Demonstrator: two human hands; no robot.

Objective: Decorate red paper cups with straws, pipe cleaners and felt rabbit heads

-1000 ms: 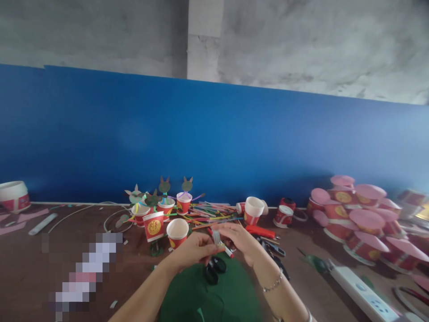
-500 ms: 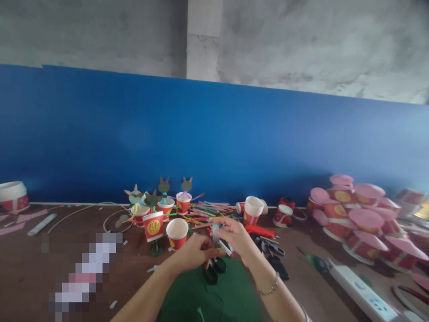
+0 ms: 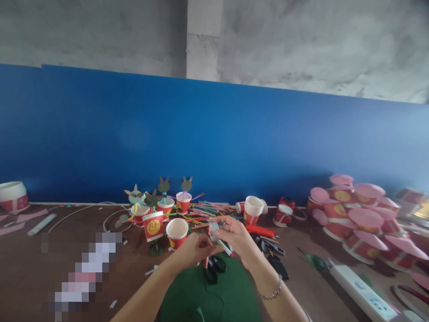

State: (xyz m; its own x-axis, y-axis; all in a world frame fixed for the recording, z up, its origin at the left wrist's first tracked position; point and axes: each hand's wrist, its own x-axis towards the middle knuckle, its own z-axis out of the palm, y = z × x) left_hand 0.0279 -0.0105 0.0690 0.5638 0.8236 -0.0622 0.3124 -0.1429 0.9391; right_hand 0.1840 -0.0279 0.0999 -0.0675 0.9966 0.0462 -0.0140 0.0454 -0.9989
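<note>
My right hand (image 3: 234, 235) is closed around a whitish, translucent ring that looks like a tape roll (image 3: 213, 231). Just below and left of it, my left hand (image 3: 197, 248) is pinched shut; what sits between its fingertips is too small to make out. The fingertips are close to the roll's lower edge. Under the hands, black-handled scissors (image 3: 211, 270) lie on a dark green sheet (image 3: 187, 297). A white marker with a red tip (image 3: 227, 250) rests beside my right hand. An open paper cup (image 3: 177, 232) stands left of the hands.
Cat-headed cup figures (image 3: 164, 188) stand behind, beside scattered coloured pipe cleaners (image 3: 211, 209). An orange-red tool (image 3: 259, 230) lies to the right. Farther right are a white power strip (image 3: 363, 290) and stacked red cups with pink discs (image 3: 365, 219). A blue panel (image 3: 214, 143) borders the table.
The tape roll has turned slightly to show more of its side and shifted a little left. My left hand has moved slightly up and left.
</note>
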